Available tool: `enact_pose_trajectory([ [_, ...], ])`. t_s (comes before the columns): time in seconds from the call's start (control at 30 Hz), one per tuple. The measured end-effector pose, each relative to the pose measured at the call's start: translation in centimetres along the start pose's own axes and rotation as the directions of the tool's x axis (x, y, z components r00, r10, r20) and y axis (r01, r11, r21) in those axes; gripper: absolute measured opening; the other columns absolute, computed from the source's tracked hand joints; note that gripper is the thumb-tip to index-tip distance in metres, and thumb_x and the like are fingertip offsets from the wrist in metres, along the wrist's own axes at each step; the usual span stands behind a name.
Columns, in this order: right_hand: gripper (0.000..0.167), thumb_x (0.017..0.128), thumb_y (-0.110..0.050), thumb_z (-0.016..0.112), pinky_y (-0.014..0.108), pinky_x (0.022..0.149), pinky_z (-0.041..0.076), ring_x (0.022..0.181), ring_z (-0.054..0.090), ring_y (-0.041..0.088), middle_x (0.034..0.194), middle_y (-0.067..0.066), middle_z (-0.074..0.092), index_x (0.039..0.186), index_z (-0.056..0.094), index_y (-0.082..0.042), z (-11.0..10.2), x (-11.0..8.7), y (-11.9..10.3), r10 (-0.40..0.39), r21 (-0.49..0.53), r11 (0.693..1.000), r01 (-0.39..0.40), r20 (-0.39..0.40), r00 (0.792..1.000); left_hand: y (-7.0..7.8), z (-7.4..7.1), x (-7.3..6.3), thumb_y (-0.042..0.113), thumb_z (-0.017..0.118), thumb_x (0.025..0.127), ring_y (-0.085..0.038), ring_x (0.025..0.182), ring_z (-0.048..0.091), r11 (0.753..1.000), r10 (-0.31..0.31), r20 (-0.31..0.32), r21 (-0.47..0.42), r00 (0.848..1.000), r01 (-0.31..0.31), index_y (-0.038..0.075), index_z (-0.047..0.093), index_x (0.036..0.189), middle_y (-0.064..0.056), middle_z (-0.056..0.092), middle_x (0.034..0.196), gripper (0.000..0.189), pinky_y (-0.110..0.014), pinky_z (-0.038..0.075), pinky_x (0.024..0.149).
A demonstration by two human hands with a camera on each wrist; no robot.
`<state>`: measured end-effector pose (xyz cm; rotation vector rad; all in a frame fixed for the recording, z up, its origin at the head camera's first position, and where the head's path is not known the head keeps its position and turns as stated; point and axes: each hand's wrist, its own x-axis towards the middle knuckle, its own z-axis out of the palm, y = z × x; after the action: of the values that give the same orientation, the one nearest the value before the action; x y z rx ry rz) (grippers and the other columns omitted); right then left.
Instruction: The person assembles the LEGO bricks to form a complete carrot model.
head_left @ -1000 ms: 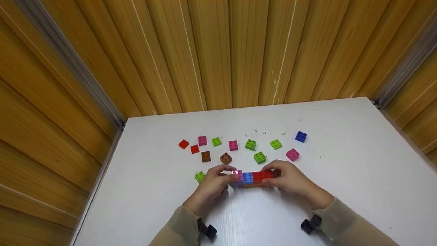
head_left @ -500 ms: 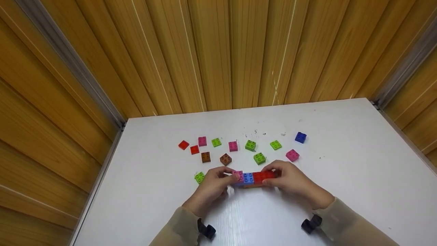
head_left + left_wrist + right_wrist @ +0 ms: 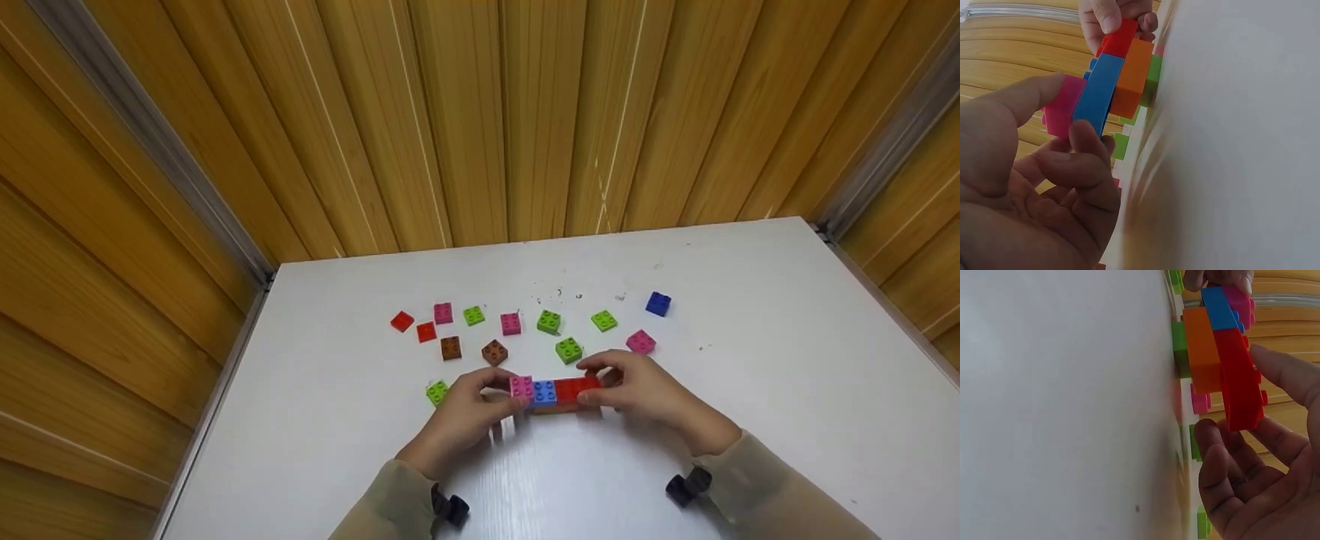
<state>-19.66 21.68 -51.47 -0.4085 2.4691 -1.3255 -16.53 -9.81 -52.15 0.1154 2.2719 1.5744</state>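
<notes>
A built block of toy bricks stands near the middle of the table between both hands. Its top row carries a pink brick (image 3: 521,385) over the left end of a blue brick (image 3: 544,393), with a red brick (image 3: 571,389) to the right. Below them, the left wrist view shows an orange brick (image 3: 1131,84) and, under that, a green brick (image 3: 1153,79). My left hand (image 3: 466,412) pinches the pink and blue end, thumb on the pink brick and fingertips under the blue one. My right hand (image 3: 652,394) holds the red end between thumb and curled fingers.
Loose bricks lie beyond the hands on the white table (image 3: 337,420): pink, lime, brown (image 3: 451,348) and red (image 3: 402,322) ones. A dark blue brick (image 3: 658,304) lies at the back right. A lime brick (image 3: 436,392) lies beside the left hand. Wood-patterned panels (image 3: 465,120) rise behind.
My left thumb has slid off the pink brick's top to its near lower edge, baring its studs. The right hand's fingers have spread a little at the red end. The loose bricks stay put.
</notes>
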Motion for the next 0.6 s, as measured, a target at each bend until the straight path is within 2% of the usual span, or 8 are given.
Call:
enact_pose_trajectory([
  [0.13,0.057,0.097,-0.035,0.090,0.029,0.079,0.060,0.109,0.070,0.025,0.133,0.016,0.076,0.144,0.074,-0.006,-1.9,0.0,0.0,0.042,-0.014,0.999,-0.044,-0.073,0.996,0.1,0.0,0.0,0.047,0.088,0.098,-0.019,0.120,0.067,1.000,-0.022,-0.001,0.015,1.000,0.022,0.027,0.077,0.129,0.003,0.073,0.138,0.038,-0.043,0.060,0.107],
  [0.33,0.060,0.101,-0.039,0.087,0.026,0.081,0.059,0.115,0.067,0.028,0.127,0.014,0.077,0.148,0.070,-0.005,-4.8,0.0,0.7,0.117,-0.030,0.992,-0.125,-0.195,0.974,0.0,-0.1,0.1,0.043,0.086,0.100,-0.019,0.120,0.067,1.000,-0.002,0.001,0.013,1.000,0.002,0.026,0.077,0.131,0.002,0.073,0.138,0.037,-0.049,0.058,0.114],
  [0.6,0.067,0.101,-0.043,0.087,0.031,0.082,0.061,0.113,0.069,0.030,0.142,0.023,0.073,0.151,0.067,-0.003,-6.9,0.3,2.7,0.236,-0.025,0.968,-0.250,-0.245,0.940,0.0,0.1,-0.1,0.042,0.087,0.099,-0.020,0.118,0.067,1.000,0.002,-0.007,0.012,1.000,-0.002,0.025,0.077,0.131,0.000,0.073,0.139,0.037,-0.051,0.057,0.115],
])
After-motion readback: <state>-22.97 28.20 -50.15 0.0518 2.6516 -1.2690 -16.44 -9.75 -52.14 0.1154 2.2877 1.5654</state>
